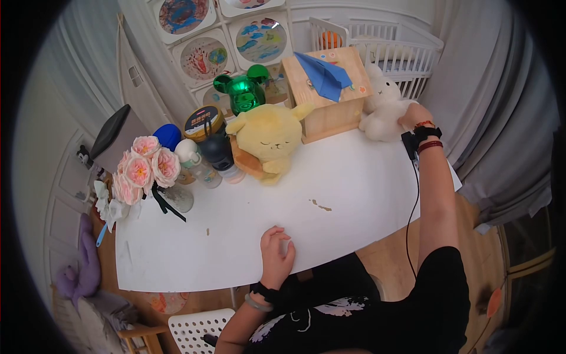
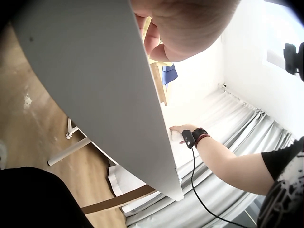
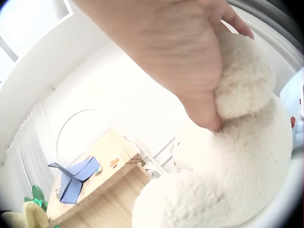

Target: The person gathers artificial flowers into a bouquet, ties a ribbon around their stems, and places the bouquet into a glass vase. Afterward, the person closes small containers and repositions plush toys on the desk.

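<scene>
A white fluffy plush rabbit (image 1: 382, 123) sits at the far right of the white table (image 1: 354, 194). My right hand (image 1: 415, 115) grips it from the right side. In the right wrist view, thumb and fingers of that hand (image 3: 190, 61) curl round a rounded, stubby part of the plush (image 3: 251, 156). My left hand (image 1: 276, 256) rests near the table's front edge, its fingers loosely bent and holding nothing. Just left of the rabbit stands a wooden box (image 1: 333, 121) with a folded blue paper plane (image 1: 324, 76) on top.
A yellow plush toy (image 1: 271, 138), a shiny green bear figure (image 1: 244, 94), a dark bottle (image 1: 217, 154), a clear bottle (image 1: 203, 168) and pink flowers (image 1: 141, 168) in a glass vase stand along the table's back and left. A black cable (image 1: 413, 218) hangs from my right wrist.
</scene>
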Tool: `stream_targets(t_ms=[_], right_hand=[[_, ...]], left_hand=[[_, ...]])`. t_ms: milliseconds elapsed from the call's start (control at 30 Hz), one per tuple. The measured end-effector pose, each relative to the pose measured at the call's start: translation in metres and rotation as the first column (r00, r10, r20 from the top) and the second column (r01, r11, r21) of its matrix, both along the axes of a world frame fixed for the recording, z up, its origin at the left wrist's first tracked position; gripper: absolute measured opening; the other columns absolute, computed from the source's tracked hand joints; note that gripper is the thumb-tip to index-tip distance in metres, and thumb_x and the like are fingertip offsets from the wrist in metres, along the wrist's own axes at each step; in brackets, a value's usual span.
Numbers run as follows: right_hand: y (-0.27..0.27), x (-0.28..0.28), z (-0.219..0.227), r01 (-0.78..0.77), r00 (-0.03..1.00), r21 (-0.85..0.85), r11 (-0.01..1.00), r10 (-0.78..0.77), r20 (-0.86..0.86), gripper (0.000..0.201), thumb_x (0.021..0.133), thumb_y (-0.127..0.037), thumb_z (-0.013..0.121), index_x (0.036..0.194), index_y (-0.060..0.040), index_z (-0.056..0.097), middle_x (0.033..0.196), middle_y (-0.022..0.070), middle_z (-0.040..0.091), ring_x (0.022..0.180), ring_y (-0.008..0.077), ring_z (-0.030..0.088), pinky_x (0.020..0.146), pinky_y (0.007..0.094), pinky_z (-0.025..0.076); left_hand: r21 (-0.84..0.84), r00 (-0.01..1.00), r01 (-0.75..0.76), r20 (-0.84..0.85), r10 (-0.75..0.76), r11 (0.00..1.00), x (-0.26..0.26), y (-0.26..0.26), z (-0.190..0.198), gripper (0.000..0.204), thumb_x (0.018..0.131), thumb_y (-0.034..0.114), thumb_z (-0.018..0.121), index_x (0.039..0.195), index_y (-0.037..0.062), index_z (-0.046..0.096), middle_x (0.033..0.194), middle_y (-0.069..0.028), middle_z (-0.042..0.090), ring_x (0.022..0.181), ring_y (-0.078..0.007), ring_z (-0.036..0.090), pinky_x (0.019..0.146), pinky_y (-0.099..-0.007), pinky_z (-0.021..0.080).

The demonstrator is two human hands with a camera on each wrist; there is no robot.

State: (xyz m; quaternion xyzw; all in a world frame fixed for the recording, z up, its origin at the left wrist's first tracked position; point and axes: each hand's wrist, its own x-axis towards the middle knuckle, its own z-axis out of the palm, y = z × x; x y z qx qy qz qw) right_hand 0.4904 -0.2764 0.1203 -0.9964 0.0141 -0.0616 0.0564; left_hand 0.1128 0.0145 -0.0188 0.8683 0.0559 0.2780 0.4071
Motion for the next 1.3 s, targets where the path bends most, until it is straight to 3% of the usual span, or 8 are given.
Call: stream_targets(t_ms=[233, 500, 600, 733, 800, 967, 1133, 1300], right_hand=[[-0.004, 0.010, 0.005, -0.044, 0.965, 0.095, 0.995, 0.067, -0.253, 0.047, 0.061, -0.027, 0.074, 0.096, 0.0025, 0.067, 0.095, 0.0207, 0.067, 0.088, 0.0302, 0.065, 0.081, 0.0357, 0.050], [-0.041, 0.023, -0.056, -0.130, 0.980, 0.362, 0.923, 0.066, 0.186, 0.035, 0.063, -0.024, 0.066, 0.088, 0.0005, 0.065, 0.087, 0.0206, 0.065, 0.084, 0.0368, 0.063, 0.077, 0.0389, 0.049], [-0.043, 0.014, -0.071, -0.168, 0.921, 0.559, 0.812, -0.073, 0.382, 0.020, 0.066, -0.016, 0.067, 0.068, -0.0007, 0.053, 0.065, 0.0143, 0.057, 0.060, 0.0227, 0.056, 0.061, 0.0364, 0.047], [-0.046, -0.008, -0.067, -0.158, 0.894, 0.590, 0.791, -0.139, 0.425, 0.020, 0.067, -0.016, 0.066, 0.069, -0.0006, 0.054, 0.066, 0.0149, 0.058, 0.059, 0.0235, 0.056, 0.060, 0.0365, 0.046], [-0.050, -0.025, -0.054, -0.146, 0.858, 0.581, 0.801, -0.190, 0.478, 0.025, 0.069, -0.023, 0.065, 0.077, -0.0003, 0.058, 0.074, 0.0217, 0.061, 0.071, 0.0372, 0.060, 0.067, 0.0411, 0.047], [-0.055, -0.073, -0.025, -0.208, 0.807, 0.568, 0.796, -0.188, 0.559, 0.028, 0.075, -0.024, 0.068, 0.074, -0.0001, 0.054, 0.065, 0.0163, 0.057, 0.060, 0.0273, 0.055, 0.060, 0.0370, 0.045], [-0.034, -0.105, -0.045, -0.423, 0.849, 0.849, 0.317, -0.190, 0.494, 0.027, 0.082, -0.018, 0.069, 0.069, -0.0079, 0.047, 0.065, -0.0032, 0.047, 0.061, 0.0055, 0.044, 0.051, 0.0242, 0.037], [0.016, -0.120, -0.092, -0.392, 0.912, 0.919, 0.049, -0.114, 0.395, 0.026, 0.082, -0.015, 0.070, 0.072, -0.0112, 0.046, 0.066, -0.0049, 0.047, 0.059, 0.0036, 0.042, 0.048, 0.0205, 0.033]], left_hand=[[0.003, 1.000, -0.006, 0.002, 0.006, 1.000, -0.001, 0.001, 0.000, 0.016, 0.075, 0.000, 0.060, 0.089, 0.0036, 0.054, 0.110, -0.0154, 0.052, 0.108, -0.0352, 0.049, 0.094, -0.0416, 0.038], [0.008, 1.000, 0.008, 0.026, -0.009, 1.000, -0.001, 0.002, -0.001, 0.016, 0.074, 0.000, 0.059, 0.089, 0.0030, 0.054, 0.110, -0.0157, 0.052, 0.107, -0.0348, 0.049, 0.094, -0.0405, 0.038], [-0.005, 0.999, 0.010, 0.041, -0.010, 1.000, -0.001, 0.002, -0.002, 0.016, 0.074, -0.001, 0.059, 0.089, 0.0033, 0.054, 0.110, -0.0157, 0.052, 0.106, -0.0343, 0.049, 0.095, -0.0399, 0.037], [-0.003, 0.999, 0.010, 0.048, -0.010, 1.000, -0.001, 0.003, -0.005, 0.016, 0.074, -0.001, 0.059, 0.089, 0.0035, 0.054, 0.110, -0.0159, 0.052, 0.106, -0.0341, 0.049, 0.094, -0.0396, 0.037], [-0.003, 0.999, 0.003, 0.050, -0.003, 1.000, -0.002, 0.002, -0.005, 0.016, 0.074, -0.001, 0.059, 0.089, 0.0036, 0.054, 0.110, -0.0159, 0.052, 0.106, -0.0340, 0.049, 0.094, -0.0395, 0.038], [-0.010, 0.998, 0.005, 0.059, -0.004, 1.000, 0.000, 0.003, -0.006, 0.016, 0.074, -0.001, 0.059, 0.089, 0.0039, 0.054, 0.110, -0.0155, 0.052, 0.105, -0.0336, 0.049, 0.094, -0.0391, 0.038], [0.004, 0.998, 0.018, 0.066, -0.018, 1.000, 0.000, 0.003, -0.009, 0.017, 0.074, 0.000, 0.060, 0.089, 0.0044, 0.054, 0.110, -0.0152, 0.051, 0.104, -0.0329, 0.049, 0.093, -0.0390, 0.038], [0.003, 0.997, -0.005, 0.077, 0.004, 1.000, 0.000, 0.002, -0.008, 0.017, 0.073, 0.001, 0.061, 0.088, 0.0043, 0.054, 0.109, -0.0156, 0.052, 0.103, -0.0338, 0.050, 0.092, -0.0402, 0.039]])
